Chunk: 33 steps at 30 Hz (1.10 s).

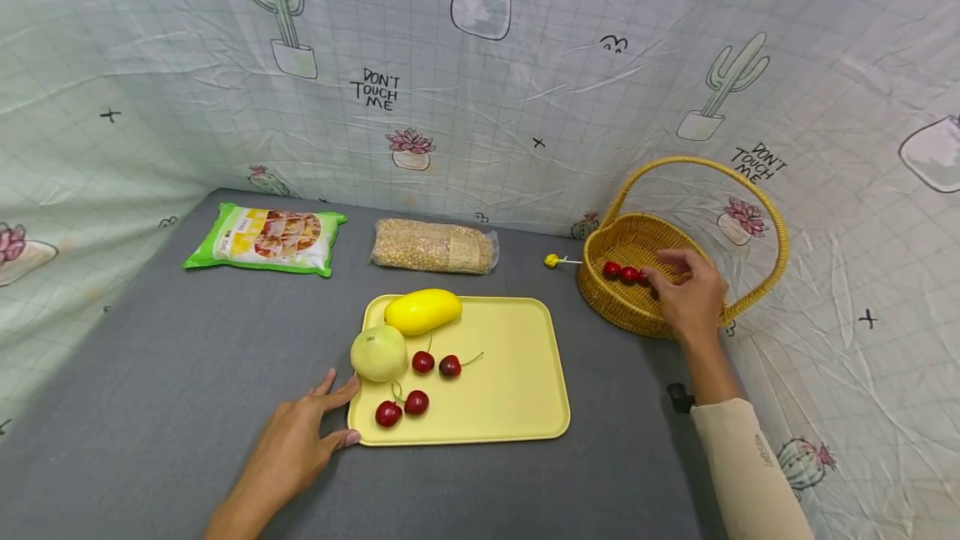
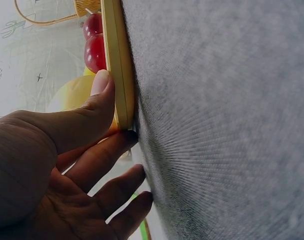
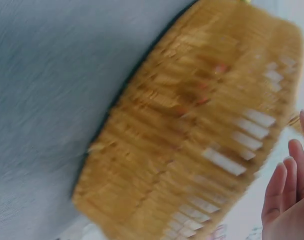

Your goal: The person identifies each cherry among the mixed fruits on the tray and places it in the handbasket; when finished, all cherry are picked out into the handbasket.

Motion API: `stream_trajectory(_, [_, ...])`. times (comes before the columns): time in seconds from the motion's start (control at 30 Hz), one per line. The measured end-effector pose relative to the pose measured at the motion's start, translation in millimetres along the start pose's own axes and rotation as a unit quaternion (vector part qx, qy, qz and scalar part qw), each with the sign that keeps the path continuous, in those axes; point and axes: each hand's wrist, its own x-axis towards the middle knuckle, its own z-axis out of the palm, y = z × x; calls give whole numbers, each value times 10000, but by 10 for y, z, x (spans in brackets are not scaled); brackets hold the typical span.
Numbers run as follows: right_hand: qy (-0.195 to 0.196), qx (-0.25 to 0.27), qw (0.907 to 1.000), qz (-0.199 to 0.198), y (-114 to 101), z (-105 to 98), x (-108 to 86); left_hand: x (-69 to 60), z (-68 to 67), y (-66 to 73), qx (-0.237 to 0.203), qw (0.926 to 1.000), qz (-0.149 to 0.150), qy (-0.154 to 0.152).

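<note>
At the left side of a yellow tray (image 1: 510, 373), my left hand (image 1: 296, 436) touches the edge near the front corner with straight thumb and index finger. Its other fingers are spread on the cloth in the left wrist view. On the tray lie a pale green round fruit (image 1: 379, 354), a yellow oblong fruit (image 1: 423, 312) and several dark red cherries (image 1: 416, 402). My right hand (image 1: 692, 294) reaches into a wicker basket (image 1: 615, 311), thumb beside a row of red balls (image 1: 629, 274). Thumb and index stand apart; the right wrist view shows the other fingers loosely extended.
Behind the tray lie a green printed bag (image 1: 281, 238) and a clear pack of yellow grains (image 1: 431, 246). A small yellow piece on a white stick (image 1: 552, 260) lies left of the basket. The basket's tall handle (image 1: 780, 240) arches beside the right hand. A patterned curtain hangs behind.
</note>
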Motion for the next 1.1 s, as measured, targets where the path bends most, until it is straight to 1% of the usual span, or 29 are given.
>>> stream_trajectory(0.07, [106,105,9997,-180,-98,17,-27,2,-2,2,11,10000,28,6])
stream_trajectory(0.13, [131,188,9992,-336,-205,36,-63,1,-7,6,21,10000,34,3])
stream_trajectory(0.3, [-45,423,9964,-729,-487,95,-167,5,-11,5,25,10000,15,-36])
stream_trajectory(0.4, [-148,655,9916,-1108,-644,137,-230,9,-10,3,28,10000,38,-36])
stream_trajectory(0.53, [-262,937,9828,-1568,-815,199,-311,10,-12,-1,41,10000,52,8])
stream_trajectory(0.7, [-537,1121,9753,-1828,-994,254,-421,12,-3,-6,30,10000,79,-5])
stream_trajectory(0.8, [-815,1206,9704,-1928,-1079,275,-493,12,0,-6,19,10000,79,-14])
stream_trajectory(1.1, [-1560,1081,9552,-2271,-1253,356,-698,4,-4,5,-15,10000,91,13])
